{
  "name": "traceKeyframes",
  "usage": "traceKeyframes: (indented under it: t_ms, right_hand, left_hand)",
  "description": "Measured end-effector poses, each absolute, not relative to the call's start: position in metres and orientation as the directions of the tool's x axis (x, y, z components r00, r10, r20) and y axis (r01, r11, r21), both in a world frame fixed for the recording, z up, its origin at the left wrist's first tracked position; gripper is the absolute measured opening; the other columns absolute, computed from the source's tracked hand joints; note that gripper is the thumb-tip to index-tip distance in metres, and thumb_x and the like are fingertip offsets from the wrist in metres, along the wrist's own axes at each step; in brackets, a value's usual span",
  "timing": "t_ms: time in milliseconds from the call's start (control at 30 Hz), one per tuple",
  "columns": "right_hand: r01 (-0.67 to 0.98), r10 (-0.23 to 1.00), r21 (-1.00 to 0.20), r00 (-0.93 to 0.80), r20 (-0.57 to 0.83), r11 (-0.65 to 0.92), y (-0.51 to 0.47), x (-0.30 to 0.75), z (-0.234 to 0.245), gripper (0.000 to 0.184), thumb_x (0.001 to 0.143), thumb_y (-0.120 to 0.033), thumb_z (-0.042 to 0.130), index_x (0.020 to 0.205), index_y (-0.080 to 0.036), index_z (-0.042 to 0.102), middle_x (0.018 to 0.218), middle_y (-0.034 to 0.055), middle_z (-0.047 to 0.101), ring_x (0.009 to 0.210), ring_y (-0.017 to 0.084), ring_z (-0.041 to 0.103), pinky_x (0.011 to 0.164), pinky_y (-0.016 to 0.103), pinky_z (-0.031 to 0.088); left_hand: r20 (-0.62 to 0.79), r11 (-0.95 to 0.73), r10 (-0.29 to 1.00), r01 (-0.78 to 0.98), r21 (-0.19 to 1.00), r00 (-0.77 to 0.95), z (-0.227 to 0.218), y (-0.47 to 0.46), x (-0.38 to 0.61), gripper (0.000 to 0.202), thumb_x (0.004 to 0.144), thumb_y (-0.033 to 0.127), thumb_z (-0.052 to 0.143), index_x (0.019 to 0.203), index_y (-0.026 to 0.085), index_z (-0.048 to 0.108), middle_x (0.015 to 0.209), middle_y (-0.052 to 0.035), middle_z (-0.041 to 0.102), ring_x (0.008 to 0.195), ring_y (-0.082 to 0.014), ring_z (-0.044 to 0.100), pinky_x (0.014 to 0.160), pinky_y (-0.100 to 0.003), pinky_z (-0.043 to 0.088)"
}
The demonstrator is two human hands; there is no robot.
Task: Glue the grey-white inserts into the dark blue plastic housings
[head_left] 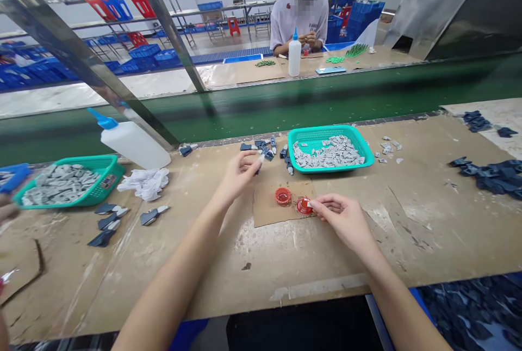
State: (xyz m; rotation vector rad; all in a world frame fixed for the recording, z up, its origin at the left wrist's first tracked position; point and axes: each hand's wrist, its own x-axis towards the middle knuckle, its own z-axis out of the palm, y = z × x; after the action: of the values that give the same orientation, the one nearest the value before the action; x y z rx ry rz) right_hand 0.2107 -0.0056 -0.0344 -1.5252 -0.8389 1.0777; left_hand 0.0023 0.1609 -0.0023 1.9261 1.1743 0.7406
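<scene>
Currently, the step in hand appears to be wetting a small pale piece (310,204): the right hand (336,212) pinches it between thumb and fingertips at the right edge of the right red dish (302,207), whose surface is glossy; whether the piece touches the liquid cannot be told. The left hand (240,170) is narrowed in a fingertip pinch on what looks like a pale-tipped dark part (261,159), largely hidden by the fingers, beyond and to the left of the dishes. The next move probably calls for a light, steady grip and a lift clear of the rim without drips. The left red dish (283,196) holds glossy fluid; both dishes rest on a cardboard sheet (267,215). Behind them, the green basket (332,170) contains many loose grey pieces. At far left, a second green basket (93,192) is heaped with grey pieces; beside it is a white bottle (136,147) with a blue nozzle, fill level indeterminable.
</scene>
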Motion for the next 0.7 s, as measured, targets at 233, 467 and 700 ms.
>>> traceKeyframes:
  t_ms: [233, 467, 700]
  right_hand:
    - [0.075, 0.918, -0.974, 0.357, -0.176, -0.216, 0.001, 0.208, -0.038, 0.031, 0.072, -0.046, 0.074, 0.077, -0.015, 0.07, 0.074, 0.0092, 0.073, 0.069, 0.022, 0.067, 0.064, 0.032, 0.051]
    - [0.216, 0.909, -0.948, 0.394, -0.133, -0.232, -0.003, 0.206, -0.035, 0.028, 0.076, -0.046, 0.071, 0.077, -0.017, 0.07, 0.074, 0.0079, 0.073, 0.066, 0.021, 0.066, 0.065, 0.034, 0.052]
    - [0.089, 0.903, -0.966, 0.384, -0.192, -0.243, -0.002, 0.208, -0.033, 0.031, 0.07, -0.045, 0.076, 0.073, -0.015, 0.069, 0.068, 0.0081, 0.071, 0.064, 0.02, 0.065, 0.06, 0.031, 0.05]
  left_hand:
    - [-0.284, 0.341, 0.933, -0.291, 0.894, 0.221, 0.022, 0.113, -0.024, 0.035, 0.088, 0.024, 0.059, 0.122, 0.019, 0.053, 0.105, -0.0085, 0.071, 0.1, -0.0197, 0.069, 0.091, -0.026, 0.052]
    - [-0.305, 0.335, 0.942, -0.333, 0.882, 0.139, 0.021, 0.072, -0.02, 0.022, 0.081, 0.021, 0.069, 0.101, 0.013, 0.067, 0.104, -0.0078, 0.072, 0.1, -0.0183, 0.068, 0.085, -0.02, 0.054]
    - [-0.187, 0.21, 0.977, -0.322, 0.923, 0.101, 0.006, 0.037, -0.006, 0.025, 0.076, 0.023, 0.075, 0.099, 0.017, 0.069, 0.106, -0.0066, 0.073, 0.1, -0.0134, 0.066, 0.092, -0.022, 0.049]
